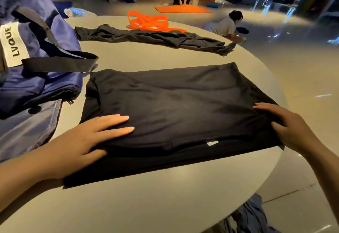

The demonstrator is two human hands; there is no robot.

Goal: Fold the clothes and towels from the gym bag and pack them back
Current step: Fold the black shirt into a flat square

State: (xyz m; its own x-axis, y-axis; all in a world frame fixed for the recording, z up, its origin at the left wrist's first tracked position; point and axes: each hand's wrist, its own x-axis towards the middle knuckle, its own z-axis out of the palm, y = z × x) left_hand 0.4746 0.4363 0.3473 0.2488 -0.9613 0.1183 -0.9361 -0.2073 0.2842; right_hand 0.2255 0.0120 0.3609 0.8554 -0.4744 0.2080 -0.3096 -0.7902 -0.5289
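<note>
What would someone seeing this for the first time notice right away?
First, the black shirt spread flat in the middle of the table, with the left hand flat on its near left part and the right hand holding its right edge. Next, the blue gym bag at the left, and the bright orange bag at the far edge behind a dark garment.

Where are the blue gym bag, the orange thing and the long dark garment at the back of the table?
blue gym bag (39,84), head view, its side panel.
orange thing (149,23), head view, its middle.
long dark garment (146,38), head view, mid-length.
</note>
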